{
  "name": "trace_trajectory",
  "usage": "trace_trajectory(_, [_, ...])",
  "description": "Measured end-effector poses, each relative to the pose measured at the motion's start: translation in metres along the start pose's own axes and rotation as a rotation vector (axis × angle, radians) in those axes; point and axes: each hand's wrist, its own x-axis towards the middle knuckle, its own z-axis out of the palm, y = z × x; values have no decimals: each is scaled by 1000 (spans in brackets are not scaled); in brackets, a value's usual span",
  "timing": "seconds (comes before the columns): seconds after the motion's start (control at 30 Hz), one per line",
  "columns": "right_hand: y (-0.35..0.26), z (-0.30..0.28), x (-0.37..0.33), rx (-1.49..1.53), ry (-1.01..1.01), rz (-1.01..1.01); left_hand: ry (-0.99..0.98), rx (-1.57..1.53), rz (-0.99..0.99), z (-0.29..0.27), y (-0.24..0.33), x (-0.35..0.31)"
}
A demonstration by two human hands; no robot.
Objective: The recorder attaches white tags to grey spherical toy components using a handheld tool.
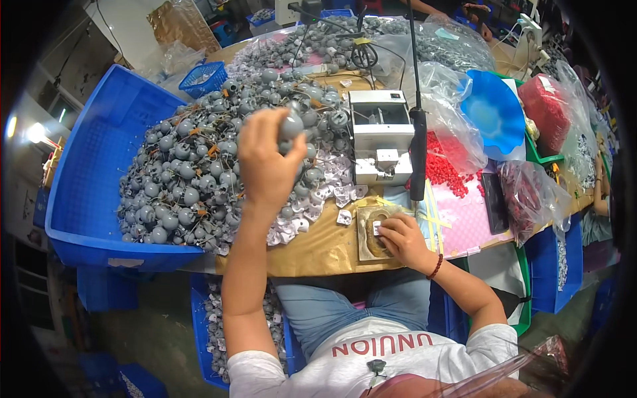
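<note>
Raised over the heap of grey ball-shaped parts, my left hand is closed on one grey ball-shaped part, held between thumb and fingers. My right hand is low over a square fixture with a rounded hollow, at the table's front edge. Its fingertips pinch a small white plastic piece at the fixture; their undersides are hidden. A loose white plastic part lies just left of the fixture. An electric screwdriver hangs upright beyond my right hand.
A white screw feeder stands behind the fixture. White plastic parts border the grey heap, which spills from a tipped blue bin. To the right are small red parts, a dark phone and a blue wavy-rimmed bowl.
</note>
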Motion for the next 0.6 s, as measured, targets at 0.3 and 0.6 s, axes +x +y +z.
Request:
trace_trajectory(0.3, [1, 6, 0, 18, -53, 95, -306, -823, -469, -25, 14, 1])
trace_trajectory(0.6, [-28, -93, 79, 478, 99, 5, -640, -1629, -654, -2, 61, -80])
